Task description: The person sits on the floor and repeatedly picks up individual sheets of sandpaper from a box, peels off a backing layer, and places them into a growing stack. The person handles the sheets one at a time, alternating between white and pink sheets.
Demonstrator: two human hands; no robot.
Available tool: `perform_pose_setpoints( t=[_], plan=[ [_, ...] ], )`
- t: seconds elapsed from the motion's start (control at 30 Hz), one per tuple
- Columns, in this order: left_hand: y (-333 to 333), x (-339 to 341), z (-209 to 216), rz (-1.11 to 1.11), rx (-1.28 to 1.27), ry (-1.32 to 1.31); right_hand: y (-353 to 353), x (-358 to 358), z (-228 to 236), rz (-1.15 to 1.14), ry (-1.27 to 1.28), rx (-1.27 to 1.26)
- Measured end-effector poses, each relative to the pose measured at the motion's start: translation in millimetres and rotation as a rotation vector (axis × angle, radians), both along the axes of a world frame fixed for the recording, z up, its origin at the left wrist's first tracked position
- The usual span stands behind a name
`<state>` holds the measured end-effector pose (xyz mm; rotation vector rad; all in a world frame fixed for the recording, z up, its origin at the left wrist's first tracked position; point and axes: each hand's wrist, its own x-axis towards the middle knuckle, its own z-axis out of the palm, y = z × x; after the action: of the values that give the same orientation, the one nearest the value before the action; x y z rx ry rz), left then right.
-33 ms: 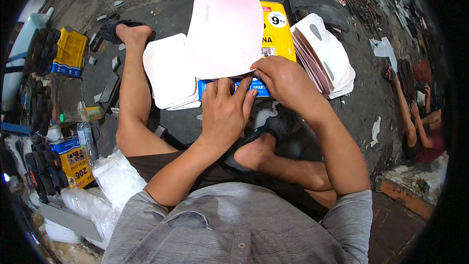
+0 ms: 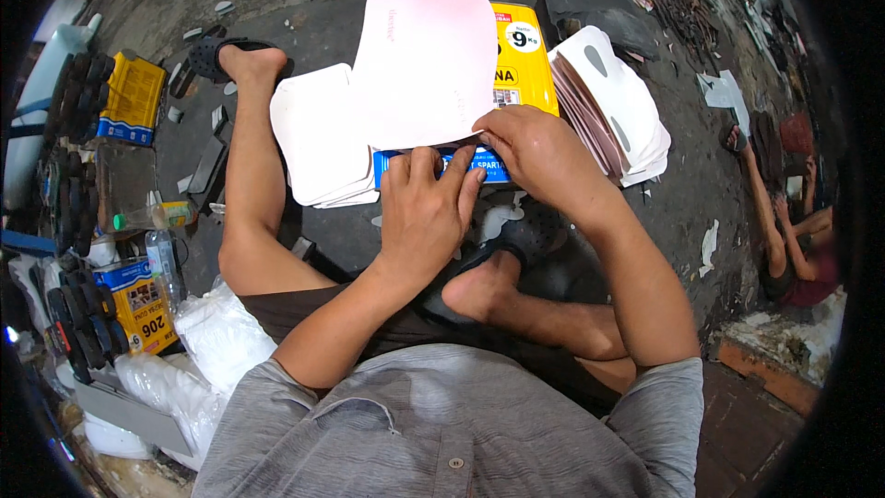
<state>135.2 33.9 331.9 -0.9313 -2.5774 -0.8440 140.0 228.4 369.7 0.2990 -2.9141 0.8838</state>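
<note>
almost nothing had shifted since the earlier picture: both hands sat at the same spot on the same sheet, and the stacks around them lay as they had.

the left hand (image 2: 426, 212) lay flat, fingers spread, pressing down on the near edge of the large pale pink sheet with rounded corners (image 2: 426, 65). it was not closed round anything, only bearing down, fingertips touching the sheet's lower margin. the right hand (image 2: 533, 155), just beside it and touching it at the fingertips, was pinching the same near edge at its right corner, thumb tucked under and out of sight, so how firm the pinch was could not be told. the sheet ran away from both hands, over a yellow and blue printed box (image 2: 521, 69), whose blue end showed right under the fingers.

left of the grip, touching the pink sheet's edge, lay a stack of white rounded sheets (image 2: 313, 138). right of the grip, a fanned pile of white cards with pinkish edges (image 2: 618, 111) leaned beside the box. beneath the wrists were the person's crossed bare legs and a dark sandal (image 2: 525, 232) on the dark ground (image 2: 304, 32).

with so little changed, the work looked held at the same step: lining up or parting that one sheet at its near edge.
</note>
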Motion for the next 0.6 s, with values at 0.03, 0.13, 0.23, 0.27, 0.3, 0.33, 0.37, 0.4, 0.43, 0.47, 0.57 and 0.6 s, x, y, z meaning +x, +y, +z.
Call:
perform_pose_setpoints(
  t=[0.03,0.13,0.23,0.27,0.3,0.33,0.37,0.4,0.43,0.47,0.57,0.6],
  plan=[
    [0.1,0.7,0.8,0.005,-0.005,-0.008,-0.4,0.2,0.8,-0.003,-0.036,0.02],
    [0.8,2.3,2.6,0.026,-0.009,0.008,-1.3,-0.6,2.8,-0.008,-0.054,0.041],
    [2.2,0.9,0.7,0.031,0.002,-0.029,-1.1,-3.2,3.2,-0.007,-0.043,0.031],
    [1.9,1.4,0.2,0.038,-0.025,-0.061,-1.3,-2.8,3.3,-0.006,-0.049,0.034],
    [2.7,-1.1,-0.7,0.037,-0.028,-0.061,-0.5,-4.6,3.3,-0.01,-0.014,0.031],
    [1.7,-0.4,-0.2,0.034,-0.035,-0.073,-1.3,-3.4,3.3,0.014,-0.04,0.061],
    [1.3,-1.8,0.9,0.023,-0.022,-0.07,-1.4,-3.9,3.0,0.032,-0.036,0.082],
    [-0.4,-2.0,3.4,0.012,-0.01,-0.067,-3.0,-2.1,2.8,0.032,-0.036,0.104],
    [-2.1,-3.3,7.1,0.0,0.001,-0.065,-5.1,-0.4,2.2,0.052,-0.032,0.154],
    [-4.8,-4.4,11.6,-0.001,0.044,-0.099,-8.7,2.1,1.2,0.053,-0.032,0.205],
    [-11.0,-18.1,24.9,0.009,0.194,-0.047,-18.4,8.4,-2.9,0.016,-0.009,0.264],
    [-13.3,-24.4,27.7,0.025,0.165,-0.09,-20.6,10.0,-4.2,0.002,0.002,0.264]
  ],
)
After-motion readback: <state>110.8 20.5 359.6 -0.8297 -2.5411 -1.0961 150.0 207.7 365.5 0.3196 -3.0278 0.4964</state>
